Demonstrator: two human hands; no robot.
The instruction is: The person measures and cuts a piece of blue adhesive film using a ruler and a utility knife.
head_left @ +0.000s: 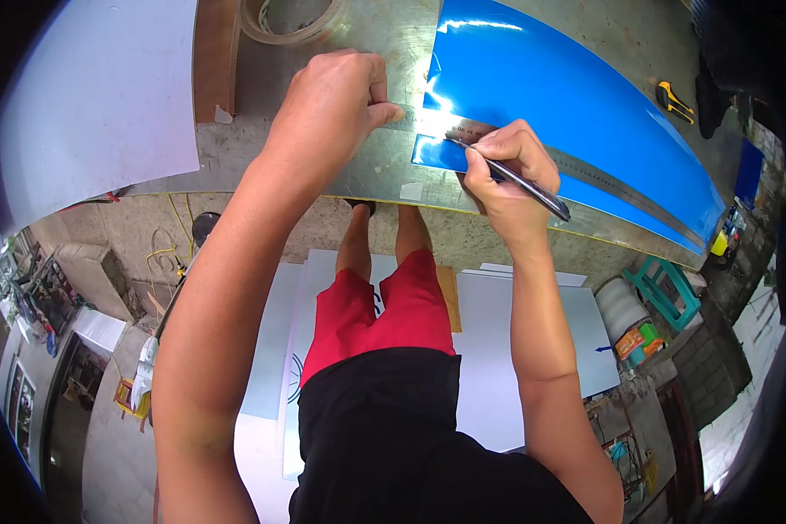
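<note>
A glossy blue sheet (568,87) lies on the metal-topped table, with a long steel ruler (611,185) across it near its front edge. My left hand (336,92) is closed at the ruler's left end, which juts past the sheet; thumb and bent fingers pinch there, partly hiding it. In my right hand (515,170) is a dark pen (528,189), gripped as for writing and slanting down to the left. Its tip meets the blue sheet close to the ruler's edge, near the sheet's left side.
A roll of tape (251,24) sits at the back beside a brown wooden strip (216,61). A pale sheet (105,105) covers the table's left. To the right lies a yellow utility knife (675,102). Below are white boards (485,367) and a green stool (664,288).
</note>
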